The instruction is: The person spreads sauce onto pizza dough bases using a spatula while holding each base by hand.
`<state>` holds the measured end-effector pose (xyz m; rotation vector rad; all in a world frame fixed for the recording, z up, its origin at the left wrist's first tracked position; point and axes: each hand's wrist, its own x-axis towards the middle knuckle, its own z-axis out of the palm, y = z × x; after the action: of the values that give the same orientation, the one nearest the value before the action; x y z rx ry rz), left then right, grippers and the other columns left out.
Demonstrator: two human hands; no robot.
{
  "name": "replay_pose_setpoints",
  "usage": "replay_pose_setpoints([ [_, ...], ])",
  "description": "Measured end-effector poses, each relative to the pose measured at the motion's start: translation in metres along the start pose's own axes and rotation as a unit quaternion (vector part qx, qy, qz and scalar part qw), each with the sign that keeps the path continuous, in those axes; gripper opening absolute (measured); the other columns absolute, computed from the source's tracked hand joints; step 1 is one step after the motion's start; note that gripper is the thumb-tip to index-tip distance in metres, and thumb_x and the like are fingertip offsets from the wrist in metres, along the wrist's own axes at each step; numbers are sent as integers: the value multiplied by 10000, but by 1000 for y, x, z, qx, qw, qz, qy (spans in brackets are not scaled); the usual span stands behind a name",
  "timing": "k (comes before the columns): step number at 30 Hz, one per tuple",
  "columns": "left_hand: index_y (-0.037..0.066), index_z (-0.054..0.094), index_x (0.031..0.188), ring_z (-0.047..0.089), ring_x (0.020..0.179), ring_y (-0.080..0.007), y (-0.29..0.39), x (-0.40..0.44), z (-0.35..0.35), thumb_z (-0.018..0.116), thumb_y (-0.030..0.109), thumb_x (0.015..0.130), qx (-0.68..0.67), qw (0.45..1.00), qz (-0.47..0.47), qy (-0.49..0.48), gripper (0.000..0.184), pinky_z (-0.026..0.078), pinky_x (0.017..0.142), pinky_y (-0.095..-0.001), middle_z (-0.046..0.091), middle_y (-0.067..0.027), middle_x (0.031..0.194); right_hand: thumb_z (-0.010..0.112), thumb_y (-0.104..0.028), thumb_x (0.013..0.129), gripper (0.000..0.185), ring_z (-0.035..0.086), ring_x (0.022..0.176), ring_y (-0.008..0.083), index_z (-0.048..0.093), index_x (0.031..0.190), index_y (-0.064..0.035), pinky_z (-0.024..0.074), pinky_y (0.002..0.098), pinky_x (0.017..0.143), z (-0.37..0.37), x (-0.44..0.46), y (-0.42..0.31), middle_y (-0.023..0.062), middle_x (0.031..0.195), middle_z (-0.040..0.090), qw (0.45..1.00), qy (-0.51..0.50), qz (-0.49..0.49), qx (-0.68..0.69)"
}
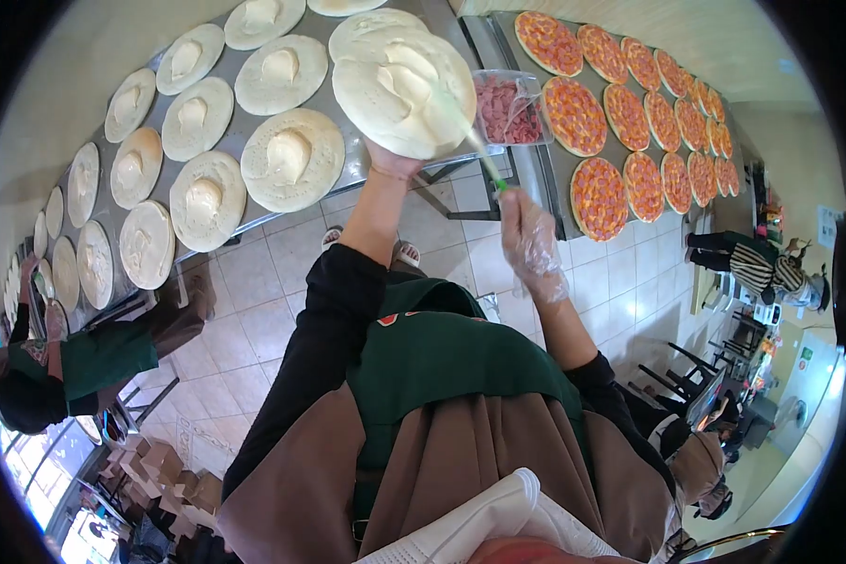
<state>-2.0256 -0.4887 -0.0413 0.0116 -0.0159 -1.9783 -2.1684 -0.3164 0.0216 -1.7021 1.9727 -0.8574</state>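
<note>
My left hand (395, 162) supports a round pizza base (371, 99) from underneath; most of its fingers are hidden below the dough. A pale creamy spread lies in swirls over that base. In my right hand (528, 240), covered by a clear plastic glove, is a spatula (484, 158) with a green handle. Its blade, blurred by motion, touches the spread near the middle of the base. Just right of the base stands a clear plastic tub (542, 130) of chopped pink meat.
On the metal table (348, 174), several bases (282, 75) carry dollops of spread. Several topped pizzas (575, 117) fill another table at right. A co-worker (85, 362) in a green apron works at far left. Cardboard boxes (160, 470) lie lower left; other people (752, 263) are at right.
</note>
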Motion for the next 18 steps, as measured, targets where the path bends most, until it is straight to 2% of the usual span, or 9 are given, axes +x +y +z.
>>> replay_pose_setpoints([
  [2, 129, 419, 1363, 468, 1234, -310, 1, -1, 7, 409, 560, 899, -65, 995, -30, -65, 634, 357, 1052, -507, 479, -105, 1360, 477, -253, 958, 225, 583, 656, 419, 551, 908, -47, 433, 493, 553, -4, 16, -1, 219, 683, 590, 994, 42, 61, -76],
  [4, 119, 422, 1361, 463, 1237, -331, 3, 0, 8, 407, 544, 897, -66, 994, -36, -82, 629, 362, 1045, -515, 479, -121, 1358, 475, -264, 957, 235, 589, 653, 414, 557, 912, -48, 440, 498, 555, 10, 15, 4, 222, 676, 590, 993, 58, 48, -95],
  [6, 117, 412, 1368, 458, 1241, -339, 9, 2, 8, 399, 548, 896, -57, 993, -40, -91, 640, 355, 1048, -521, 472, -127, 1363, 458, -276, 961, 248, 592, 665, 412, 562, 915, -56, 443, 511, 574, 14, 3, -5, 216, 684, 597, 996, -12, 19, -92],
  [10, 119, 385, 1390, 444, 1254, -349, 15, -5, 6, 384, 555, 894, -24, 995, -28, -95, 660, 338, 1057, -527, 459, -135, 1374, 466, -255, 956, 215, 587, 632, 415, 560, 909, -68, 447, 508, 559, -1, -1, -25, 213, 675, 594, 996, -33, -53, -60],
  [11, 119, 385, 1390, 444, 1254, -349, 15, -5, 8, 384, 555, 894, -23, 995, -28, -98, 660, 338, 1057, -527, 459, -135, 1374, 466, -255, 956, 215, 587, 632, 415, 560, 909, -68, 447, 508, 559, -1, 5, -22, 213, 675, 594, 996, -31, -55, -59],
  [13, 126, 382, 1393, 445, 1253, -345, 13, -8, 22, 384, 576, 887, -36, 996, 17, -81, 677, 341, 1056, -527, 457, -134, 1376, 469, -258, 954, 207, 584, 613, 415, 553, 916, -73, 447, 505, 542, 1, 19, -12, 209, 660, 587, 996, 78, -9, -34],
  [16, 130, 386, 1391, 439, 1258, -342, 18, -7, 25, 387, 577, 880, -115, 987, -27, -105, 678, 339, 1060, -521, 449, -126, 1383, 456, -262, 959, 217, 585, 618, 415, 550, 925, -69, 448, 507, 542, 18, 16, -7, 207, 655, 586, 996, 52, -38, -67],
  [17, 130, 386, 1391, 439, 1258, -342, 18, -5, 25, 387, 577, 880, -113, 987, -25, -108, 678, 339, 1060, -521, 449, -126, 1383, 456, -262, 959, 217, 585, 618, 415, 550, 925, -69, 448, 507, 542, 19, 12, -8, 207, 655, 586, 996, 53, -41, -65],
  [18, 130, 386, 1390, 435, 1261, -341, 16, -4, 27, 388, 561, 881, -8, 998, 18, -55, 668, 333, 1065, -517, 444, -125, 1388, 454, -264, 960, 222, 584, 616, 419, 548, 922, -67, 446, 511, 537, 15, 5, -17, 208, 653, 587, 996, 22, -65, -61],
])
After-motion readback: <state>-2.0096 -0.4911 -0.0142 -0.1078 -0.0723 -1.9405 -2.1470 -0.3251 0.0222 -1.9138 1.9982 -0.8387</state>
